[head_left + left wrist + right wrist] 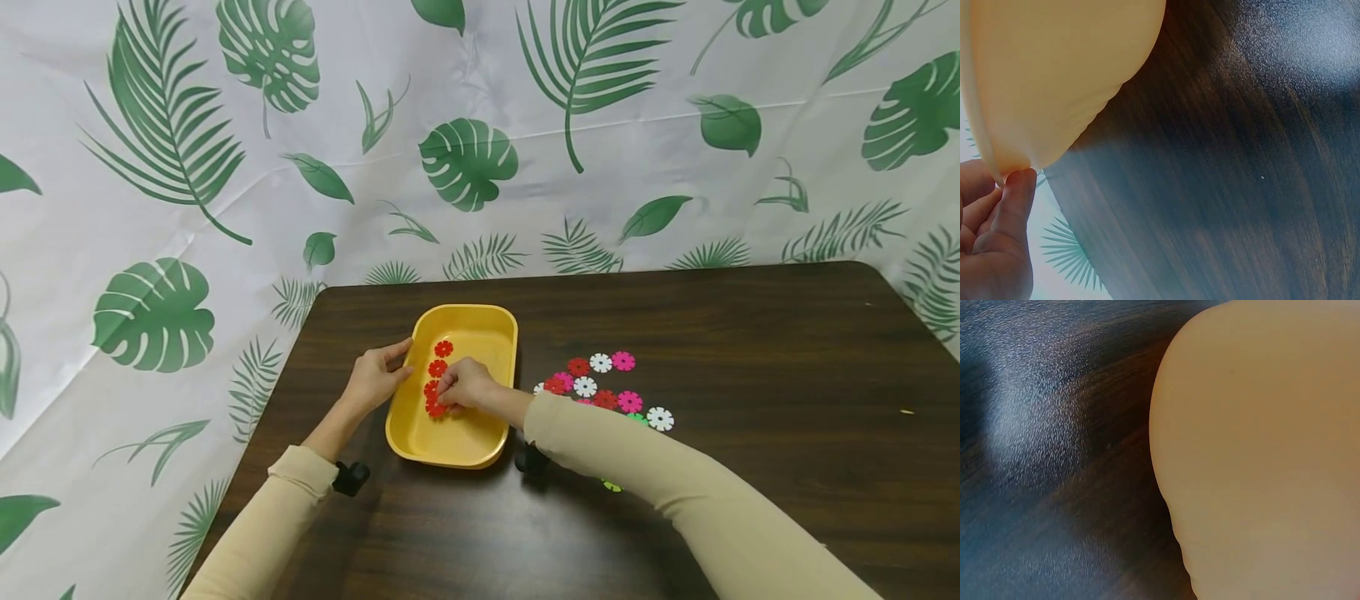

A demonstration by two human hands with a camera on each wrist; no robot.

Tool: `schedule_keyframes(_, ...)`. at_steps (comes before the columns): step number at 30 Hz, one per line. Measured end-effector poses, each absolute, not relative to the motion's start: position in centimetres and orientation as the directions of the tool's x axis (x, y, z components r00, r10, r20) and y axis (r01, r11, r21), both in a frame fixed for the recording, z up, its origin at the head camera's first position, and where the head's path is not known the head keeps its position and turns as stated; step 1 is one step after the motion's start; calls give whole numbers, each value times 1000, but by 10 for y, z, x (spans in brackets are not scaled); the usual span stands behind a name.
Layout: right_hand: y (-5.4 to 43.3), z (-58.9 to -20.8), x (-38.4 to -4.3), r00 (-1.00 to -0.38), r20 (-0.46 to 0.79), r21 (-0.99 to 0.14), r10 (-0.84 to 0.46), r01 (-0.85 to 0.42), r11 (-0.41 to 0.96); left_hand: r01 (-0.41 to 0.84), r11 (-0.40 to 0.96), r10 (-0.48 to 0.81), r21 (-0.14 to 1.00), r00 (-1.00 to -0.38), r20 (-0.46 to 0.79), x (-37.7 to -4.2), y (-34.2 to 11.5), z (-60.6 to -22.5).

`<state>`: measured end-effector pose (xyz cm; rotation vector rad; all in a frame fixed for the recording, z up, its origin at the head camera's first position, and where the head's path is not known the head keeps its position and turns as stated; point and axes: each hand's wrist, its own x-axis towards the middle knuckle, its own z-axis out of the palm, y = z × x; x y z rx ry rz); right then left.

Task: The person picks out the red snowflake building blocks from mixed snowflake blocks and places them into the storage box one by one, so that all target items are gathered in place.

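Pinching the near-left rim of a yellow tray between thumb and fingers, the left hand sits left of the centre of the head view, its grip clamped on that edge. In the left wrist view the fingertips show at the lower left, closed on the rim, with the tray's wall filling the upper left.

Reaching in from the lower right, the right hand is inside the tray near the middle of the head view, fingers bent downward. Its fingertips come down at the lower end of a column of red notched discs along the tray's left side; whether they are clamped on a disc or only touching one, I cannot tell (the right wrist view shows just the tray's outer wall and tabletop).

Right of the tray, near the centre-right of the frame, lies a loose cluster of similar discs: white discs, pink discs, further red discs and a green disc, partly hidden by the right sleeve. A yellow-green disc peeks out below that sleeve. Everything rests on a dark wood-grain table, with a leaf-printed cloth across the top and left.
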<state>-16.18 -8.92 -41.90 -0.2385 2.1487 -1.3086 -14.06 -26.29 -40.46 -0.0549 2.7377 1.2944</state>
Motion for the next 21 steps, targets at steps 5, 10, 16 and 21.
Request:
schedule_keyframes(5, -95, -425, -161, -808, -403, -850, -429, 158, 502, -91, 635, 9, 767, -992, -125, -142, -263, -405)
schedule_keyframes(10, -101, -429, -160, -821, -378, -845, -427, 118, 522, -92, 631, 5, 771, -992, -123, -141, -263, -406)
schedule_keyframes(16, -105, -430, -158, -840, -360, -841, -406, 104, 530, -83, 630, 7, 772, -994, -113, -141, -262, -405)
schedule_keyframes(21, -106, -430, -157, -849, -344, -837, -402, 83, 541, -82, 636, 10, 767, -993, -115, -141, -263, -406)
